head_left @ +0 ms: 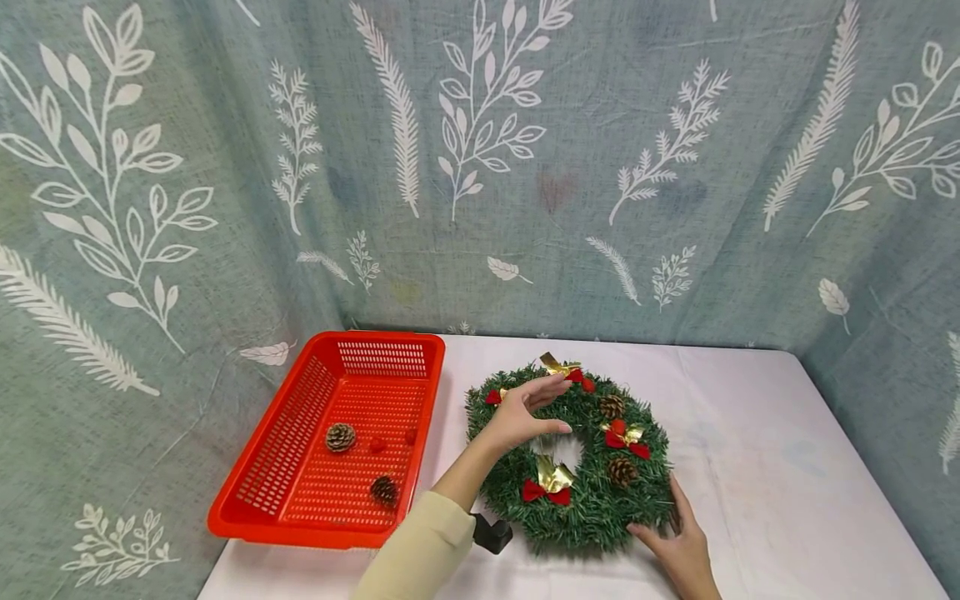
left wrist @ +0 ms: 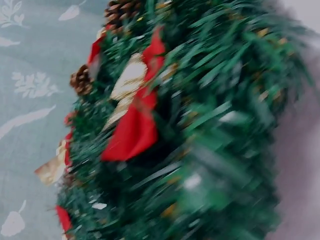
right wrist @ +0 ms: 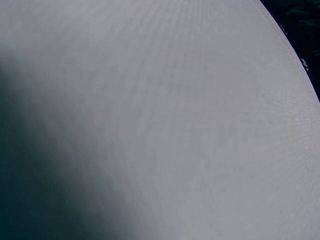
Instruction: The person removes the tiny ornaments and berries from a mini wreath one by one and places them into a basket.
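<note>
Beneath the left hand (head_left: 528,410): a green wreath (head_left: 592,492), lying on the white table (head_left: 757,467) and touched at its near right rim by the right hand (head_left: 681,537).
Left-hand grip: thumb and fingers spread apart, arched above the wreath, pinching nothing visible (contact with the greenery cannot be told).
Right-hand grip: thumb and forefinger spread against the rim; the right wrist view shows no fingers.
Wreath step: apparently adjusting the decoration, the right hand steadying; the next move probably calls for a light fingertip pinch, or another pine cone (head_left: 341,437) from the red basket (head_left: 300,536), left of the left hand.
Wreath facing: decorated side up, a ring without a clear long axis; a gold-and-red bow (head_left: 551,482) sits nearside of the left thumb.
</note>
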`<act>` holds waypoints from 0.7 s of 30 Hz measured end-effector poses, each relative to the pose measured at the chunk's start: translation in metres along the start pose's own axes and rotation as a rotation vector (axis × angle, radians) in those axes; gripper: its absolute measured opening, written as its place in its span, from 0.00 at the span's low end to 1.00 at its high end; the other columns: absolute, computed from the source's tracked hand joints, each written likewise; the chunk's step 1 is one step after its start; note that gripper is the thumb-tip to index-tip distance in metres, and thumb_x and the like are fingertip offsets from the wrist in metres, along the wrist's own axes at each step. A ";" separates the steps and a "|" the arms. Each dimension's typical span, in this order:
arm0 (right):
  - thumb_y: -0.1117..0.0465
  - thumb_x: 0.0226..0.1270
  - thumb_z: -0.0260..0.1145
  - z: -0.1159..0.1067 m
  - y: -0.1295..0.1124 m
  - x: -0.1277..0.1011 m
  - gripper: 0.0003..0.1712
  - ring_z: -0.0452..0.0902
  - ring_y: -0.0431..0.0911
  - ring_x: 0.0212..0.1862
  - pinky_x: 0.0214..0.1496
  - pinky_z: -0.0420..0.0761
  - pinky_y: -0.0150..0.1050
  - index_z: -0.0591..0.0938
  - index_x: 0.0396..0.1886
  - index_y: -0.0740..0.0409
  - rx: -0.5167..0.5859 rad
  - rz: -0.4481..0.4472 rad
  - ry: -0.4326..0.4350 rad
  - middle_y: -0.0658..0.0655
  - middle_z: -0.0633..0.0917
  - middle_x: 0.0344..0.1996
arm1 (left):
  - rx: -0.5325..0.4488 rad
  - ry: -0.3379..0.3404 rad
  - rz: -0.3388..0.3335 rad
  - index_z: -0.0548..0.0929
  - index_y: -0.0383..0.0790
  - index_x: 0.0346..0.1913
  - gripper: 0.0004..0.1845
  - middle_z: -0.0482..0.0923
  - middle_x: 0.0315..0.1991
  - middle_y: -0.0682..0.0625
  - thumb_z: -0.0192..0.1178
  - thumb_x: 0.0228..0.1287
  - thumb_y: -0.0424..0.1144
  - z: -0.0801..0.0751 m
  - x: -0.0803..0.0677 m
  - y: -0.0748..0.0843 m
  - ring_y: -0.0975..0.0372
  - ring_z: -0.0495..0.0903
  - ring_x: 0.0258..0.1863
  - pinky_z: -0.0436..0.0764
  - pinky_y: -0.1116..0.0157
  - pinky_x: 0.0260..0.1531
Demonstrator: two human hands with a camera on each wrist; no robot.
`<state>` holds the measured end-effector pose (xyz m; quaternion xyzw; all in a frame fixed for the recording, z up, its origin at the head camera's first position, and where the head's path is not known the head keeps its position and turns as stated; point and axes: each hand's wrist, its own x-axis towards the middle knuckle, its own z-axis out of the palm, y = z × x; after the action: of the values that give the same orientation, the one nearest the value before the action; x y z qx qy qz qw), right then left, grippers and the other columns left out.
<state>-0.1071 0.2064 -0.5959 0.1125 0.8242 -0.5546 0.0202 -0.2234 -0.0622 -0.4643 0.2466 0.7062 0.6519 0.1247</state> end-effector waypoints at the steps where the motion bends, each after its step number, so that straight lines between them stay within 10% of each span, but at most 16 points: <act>1: 0.51 0.50 0.76 0.000 0.000 0.000 0.65 0.46 0.65 0.72 0.69 0.57 0.57 0.40 0.77 0.46 -0.001 0.002 0.000 0.66 0.45 0.74 | -0.001 0.003 0.009 0.65 0.43 0.69 0.39 0.68 0.66 0.43 0.69 0.54 0.32 0.003 0.000 -0.006 0.53 0.66 0.66 0.63 0.55 0.67; 21: 0.51 0.50 0.76 0.002 -0.001 -0.002 0.65 0.49 0.69 0.70 0.67 0.60 0.60 0.40 0.77 0.49 -0.048 -0.042 0.023 0.69 0.47 0.73 | 0.114 -0.027 -0.045 0.68 0.45 0.68 0.38 0.72 0.63 0.56 0.71 0.52 0.38 0.068 -0.005 -0.034 0.65 0.68 0.63 0.67 0.54 0.64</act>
<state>-0.1053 0.2042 -0.5953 0.1010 0.8397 -0.5336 0.0018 -0.1912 -0.0072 -0.5067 0.2460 0.7457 0.6044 0.1348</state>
